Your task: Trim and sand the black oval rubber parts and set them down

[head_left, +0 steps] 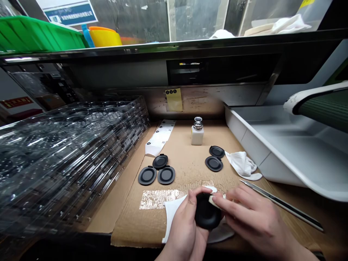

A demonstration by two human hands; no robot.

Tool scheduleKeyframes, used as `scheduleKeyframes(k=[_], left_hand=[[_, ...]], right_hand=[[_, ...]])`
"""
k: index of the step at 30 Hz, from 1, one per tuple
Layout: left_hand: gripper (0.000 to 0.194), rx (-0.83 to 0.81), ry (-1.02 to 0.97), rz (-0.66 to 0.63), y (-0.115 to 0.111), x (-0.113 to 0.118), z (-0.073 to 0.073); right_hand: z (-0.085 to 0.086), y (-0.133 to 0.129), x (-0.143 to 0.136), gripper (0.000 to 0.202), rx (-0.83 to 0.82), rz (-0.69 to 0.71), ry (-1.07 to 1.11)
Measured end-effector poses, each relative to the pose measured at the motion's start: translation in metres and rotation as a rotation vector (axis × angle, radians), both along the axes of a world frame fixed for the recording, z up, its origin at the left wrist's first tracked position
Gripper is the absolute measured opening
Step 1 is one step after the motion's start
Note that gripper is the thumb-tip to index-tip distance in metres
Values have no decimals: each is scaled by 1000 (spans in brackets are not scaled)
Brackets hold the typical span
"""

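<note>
My left hand (189, 224) is closed around a black round lid-like plastic part (208, 214), its dished face turned up. Between the fingertips of my right hand (252, 214) is a small cream-white block (214, 201), which touches the part's upper right rim. I cannot tell what the block is made of. A white cloth (172, 214) lies partly hidden under my hands. Beyond them, three similar black parts (166, 175) rest on the cardboard to the left, and two more (214, 164) lie to the right.
A white pump bottle (197, 136) stands on the cardboard (185, 152). Printed label sheets (160, 137) lie left of it. At right are a crumpled white cloth (241, 164), a utility knife (282, 206) and a white bin (272, 152). Clear plastic trays (108, 145) are stacked at left.
</note>
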State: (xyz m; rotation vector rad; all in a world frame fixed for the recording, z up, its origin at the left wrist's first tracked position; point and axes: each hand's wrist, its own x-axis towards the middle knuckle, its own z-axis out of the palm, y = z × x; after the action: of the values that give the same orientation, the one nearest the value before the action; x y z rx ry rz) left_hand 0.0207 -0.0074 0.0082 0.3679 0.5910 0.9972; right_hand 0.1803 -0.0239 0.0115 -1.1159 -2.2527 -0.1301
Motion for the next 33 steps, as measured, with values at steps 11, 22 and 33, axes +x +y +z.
scheduleKeyframes(k=[11,22,33], left_hand=[[38,-78,-57,28,-1,4,10],[37,-46,-88,3,-5,9,3],[32,-59,-86,19,-9,4,4]], right_hand=[[-3,-11,18,38,-59,134,109],[-9,-21,-4,23,-1,160,180],[-5,-24,5,26,-91,161,62]])
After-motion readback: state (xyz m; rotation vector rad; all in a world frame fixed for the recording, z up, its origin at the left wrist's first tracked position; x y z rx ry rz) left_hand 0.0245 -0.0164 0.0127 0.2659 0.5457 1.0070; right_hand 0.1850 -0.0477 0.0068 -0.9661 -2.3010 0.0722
